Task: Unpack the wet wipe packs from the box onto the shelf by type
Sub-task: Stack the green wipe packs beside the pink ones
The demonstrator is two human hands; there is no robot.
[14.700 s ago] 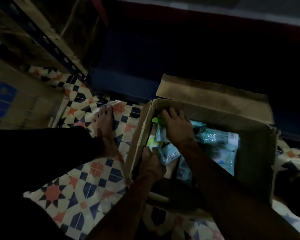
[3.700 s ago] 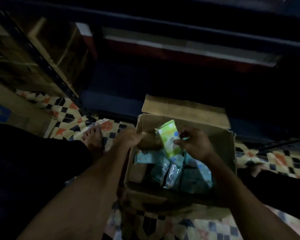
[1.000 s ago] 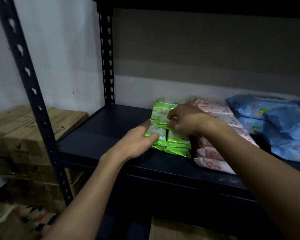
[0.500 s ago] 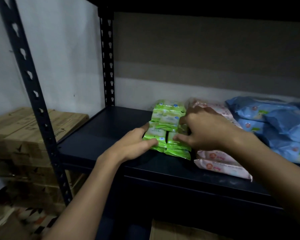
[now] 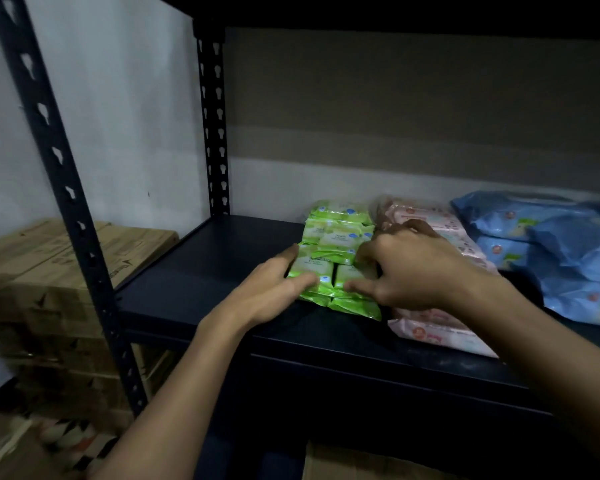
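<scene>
Small green wet wipe packs (image 5: pixel 333 237) lie stacked in a row on the dark shelf board (image 5: pixel 201 271). My left hand (image 5: pixel 274 289) rests flat against the left side of the front green packs, fingers spread. From the right, my right hand (image 5: pixel 406 271) presses on the same stack, fingers apart on its top and front. Pink wipe packs (image 5: pixel 440 334) are piled just right of the green ones, partly under my right wrist. Larger blue packs (image 5: pixel 568 258) fill the far right of the shelf. Only a top flap of the box (image 5: pixel 347 462) shows, below the shelf.
A black perforated upright (image 5: pixel 59 188) stands at the shelf's front left, another upright (image 5: pixel 215 126) at the back. Stacked cardboard cartons (image 5: pixel 49 271) sit left of the rack. The shelf board left of the green packs is bare. Patterned floor tiles (image 5: pixel 70 441) show at lower left.
I have come up from the box on the floor to the shelf. Over the last second my right hand slid from the back of the green stack toward its front right side; my left hand stayed put.
</scene>
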